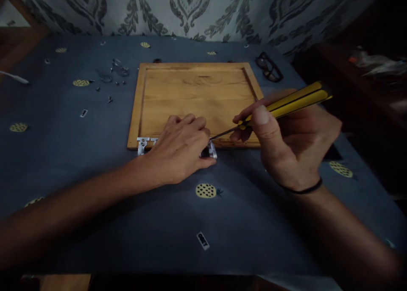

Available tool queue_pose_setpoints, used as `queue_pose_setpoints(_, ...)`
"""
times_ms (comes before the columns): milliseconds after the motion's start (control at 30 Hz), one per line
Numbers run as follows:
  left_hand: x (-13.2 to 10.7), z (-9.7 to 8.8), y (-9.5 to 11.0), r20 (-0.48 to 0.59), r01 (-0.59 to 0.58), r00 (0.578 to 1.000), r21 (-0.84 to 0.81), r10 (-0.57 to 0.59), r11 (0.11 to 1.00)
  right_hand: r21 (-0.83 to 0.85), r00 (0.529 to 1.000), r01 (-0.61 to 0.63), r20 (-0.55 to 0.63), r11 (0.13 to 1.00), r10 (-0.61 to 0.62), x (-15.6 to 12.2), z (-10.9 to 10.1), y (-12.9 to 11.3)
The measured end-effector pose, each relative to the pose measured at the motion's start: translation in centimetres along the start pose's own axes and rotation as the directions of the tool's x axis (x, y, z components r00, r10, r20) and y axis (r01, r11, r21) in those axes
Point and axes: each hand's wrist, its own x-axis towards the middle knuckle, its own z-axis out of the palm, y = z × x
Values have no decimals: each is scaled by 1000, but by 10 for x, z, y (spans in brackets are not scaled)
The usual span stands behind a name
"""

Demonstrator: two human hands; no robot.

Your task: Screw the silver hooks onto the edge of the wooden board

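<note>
A framed wooden panel [200, 100] lies flat on the cloth-covered table. Silver metal fittings [143, 145] with screw holes sit along its near edge, partly hidden under my fingers; their exact kind is unclear. My left hand [181, 149] bends over that edge, fingers curled on the panel and thumb against the right-hand metal fitting [213, 149]. In my right hand [286, 138] is a screwdriver [295, 100] with a yellow and black handle. It slants down to the left, and its tip reaches the fitting beside my left fingers. Whether it sits in a screw is too small to tell.
Several small screws [110, 99] and bent metal pieces [120, 67] lie left of the panel. Dark-framed glasses [269, 67] rest at the back right. A thin white-handled tool [15, 76] lies at far left. Behind the table hangs a patterned curtain [187, 11].
</note>
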Motion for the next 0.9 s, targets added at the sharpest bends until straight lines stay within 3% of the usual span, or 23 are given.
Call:
queue_pose_setpoints(367,-1,2,-1,-15,-9,1000,-10,9,1000,-1,994,64,85,998,-64,6,-4,5)
queue_pose_setpoints(633,-1,2,-1,-31,-16,999,10,17,1000,-69,998,45,45,997,-42,6,-2,5)
queue_pose_setpoints(900,-1,3,0,-49,-18,999,4,18,1000,-218,996,35,-74,975,-52,-2,6,2)
